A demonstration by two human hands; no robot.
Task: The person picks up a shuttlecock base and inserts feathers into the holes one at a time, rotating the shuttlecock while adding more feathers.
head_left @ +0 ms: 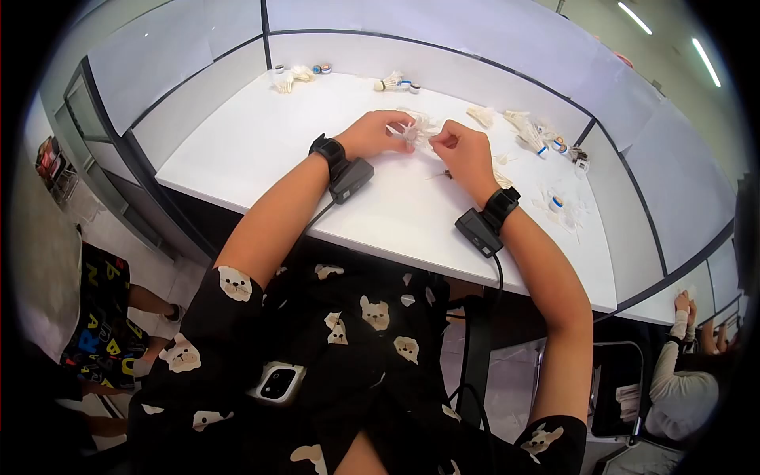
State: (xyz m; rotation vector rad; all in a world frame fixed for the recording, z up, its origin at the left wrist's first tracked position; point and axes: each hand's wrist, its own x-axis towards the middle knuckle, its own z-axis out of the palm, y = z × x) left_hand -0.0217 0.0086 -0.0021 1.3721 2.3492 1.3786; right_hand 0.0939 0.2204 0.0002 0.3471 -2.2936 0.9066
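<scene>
The feathered shuttlecock (415, 131) lay between both hands, left hand (370, 134) pinching its left side, right hand (463, 150) pinching its right.

A white counter (261, 150) enclosed by low partition walls carries scattered shuttlecocks (392, 82) and loose white feathers (481, 115) along its far edge, with small blue-and-white rolls (556, 203) lying toward its right side.

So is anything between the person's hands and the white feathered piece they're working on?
Nothing visible: the left hand and right hand both already grip the white feathered piece directly, above the white table.
</scene>
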